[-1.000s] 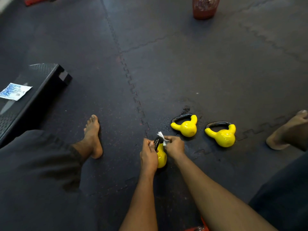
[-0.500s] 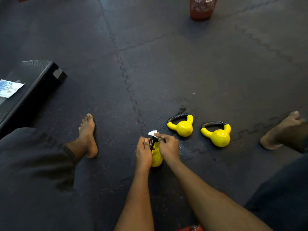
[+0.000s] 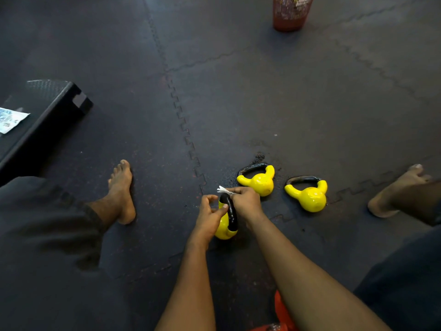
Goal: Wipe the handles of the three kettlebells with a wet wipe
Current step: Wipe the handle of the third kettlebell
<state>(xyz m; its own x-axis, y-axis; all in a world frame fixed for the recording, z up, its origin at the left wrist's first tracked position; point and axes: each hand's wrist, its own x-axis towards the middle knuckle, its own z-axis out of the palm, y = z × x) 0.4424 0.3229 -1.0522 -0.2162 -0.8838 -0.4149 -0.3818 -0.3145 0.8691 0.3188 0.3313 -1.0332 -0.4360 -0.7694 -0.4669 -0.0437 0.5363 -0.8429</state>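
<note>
Wet wipe (image 3: 223,189): small white wad pinched in R hand (image 3: 245,203) fingers (image 3: 235,191), pressed on the far top end of the handle (image 3: 231,213) of the near kettlebell (image 3: 225,226). A bit of wipe sticks out past the fingertips, to their left. R fingers are curled tight round the wipe.

L hand (image 3: 211,218) holds the same kettlebell from its left side. The thumb lies on the yellow horn just under the handle and the other fingers (image 3: 210,199) are loosely curled above it, off the handle as far as can be seen.

Look: glossy yellow body w/ black handle, seen edge-on and running from under the R fingers back toward the person. It sits on the floor (image 3: 238,103), partly hidden by both hands.

Mid kettlebell (image 3: 259,181) is just beyond the R knuckles, almost touching them. Far-R kettlebell (image 3: 309,195) is further to the right, apart from the mid one. Both are yellow, lying tipped w/ black handles pointing away.

Room: dark interlocking mats, w/ a seam running left of the L fingers. Bare feet flank the hands, L foot (image 3: 121,194) and R foot (image 3: 396,194), both well apart from them. Black step (image 3: 47,115) w/ a packet (image 3: 10,119) on it is far left. Red mesh bin (image 3: 291,13) is well beyond the fingers.
</note>
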